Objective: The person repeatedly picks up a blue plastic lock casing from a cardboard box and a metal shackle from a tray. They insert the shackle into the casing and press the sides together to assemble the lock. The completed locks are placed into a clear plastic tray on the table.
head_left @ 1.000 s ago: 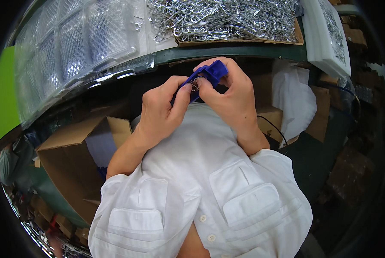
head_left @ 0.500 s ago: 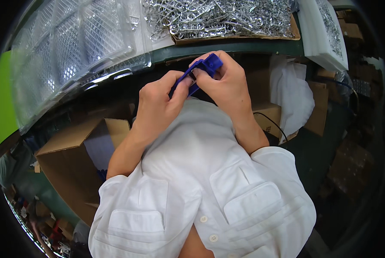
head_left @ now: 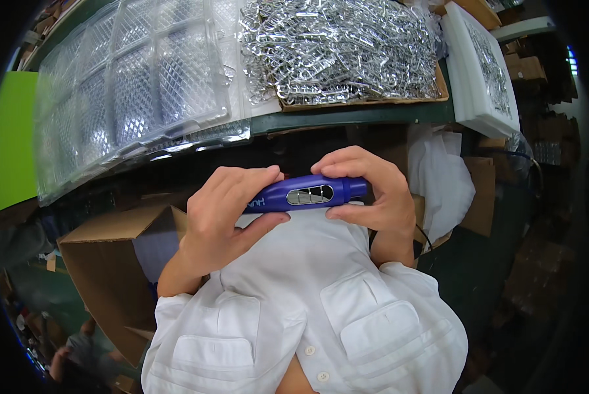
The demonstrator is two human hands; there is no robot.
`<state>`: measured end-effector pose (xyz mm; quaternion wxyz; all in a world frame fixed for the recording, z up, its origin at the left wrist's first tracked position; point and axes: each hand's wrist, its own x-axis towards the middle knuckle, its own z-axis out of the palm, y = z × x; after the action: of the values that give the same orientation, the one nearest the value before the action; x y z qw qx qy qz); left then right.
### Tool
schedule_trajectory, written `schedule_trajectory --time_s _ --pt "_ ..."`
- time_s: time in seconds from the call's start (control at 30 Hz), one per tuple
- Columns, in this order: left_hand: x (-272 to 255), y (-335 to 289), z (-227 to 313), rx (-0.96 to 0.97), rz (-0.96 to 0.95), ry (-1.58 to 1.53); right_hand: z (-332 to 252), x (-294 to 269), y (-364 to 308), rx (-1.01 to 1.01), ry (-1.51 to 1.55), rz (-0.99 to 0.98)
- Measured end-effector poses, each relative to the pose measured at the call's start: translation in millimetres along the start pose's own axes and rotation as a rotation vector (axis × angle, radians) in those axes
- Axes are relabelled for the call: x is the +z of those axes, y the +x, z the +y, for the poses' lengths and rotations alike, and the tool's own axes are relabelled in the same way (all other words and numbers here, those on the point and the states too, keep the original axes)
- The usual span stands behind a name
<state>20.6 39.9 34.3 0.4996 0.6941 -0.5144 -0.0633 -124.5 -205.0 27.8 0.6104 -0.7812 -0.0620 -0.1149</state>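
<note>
1. Left hand [head_left: 221, 209] and right hand [head_left: 385, 194], working as a pair: steady handling is probably best served by light pressure near the ends of the blue casing [head_left: 276, 196], keeping its glossy window [head_left: 311, 195] uncovered.
2. Left: half curled, thumb below and fingers above, pinching the casing's left end.
3. Right: similarly curled, fingers above, thumb below, pinching near the narrow tip [head_left: 359, 189].
4. Casing: roughly level, on the wearer's side of the tray of metal clips [head_left: 443, 85], well apart from it.
</note>
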Motion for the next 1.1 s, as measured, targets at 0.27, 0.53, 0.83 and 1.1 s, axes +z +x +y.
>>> schedule_trajectory --time_s 0.27,0.53,0.83,1.1 --pt "-22 -1 -21 0.001 0.043 0.008 -18 10 47 -0.061 -0.430 -0.055" --pt "-36 -3 -39 -0.092 0.086 -0.158 -32 12 87 -0.072 -0.534 -0.134" --pt "-41 -19 -60 0.043 0.128 -0.209 -44 32 101 -0.067 -0.524 -0.116" --pt "-59 -24 -49 0.323 0.107 0.101 -68 46 93 -0.092 -0.556 -0.102"
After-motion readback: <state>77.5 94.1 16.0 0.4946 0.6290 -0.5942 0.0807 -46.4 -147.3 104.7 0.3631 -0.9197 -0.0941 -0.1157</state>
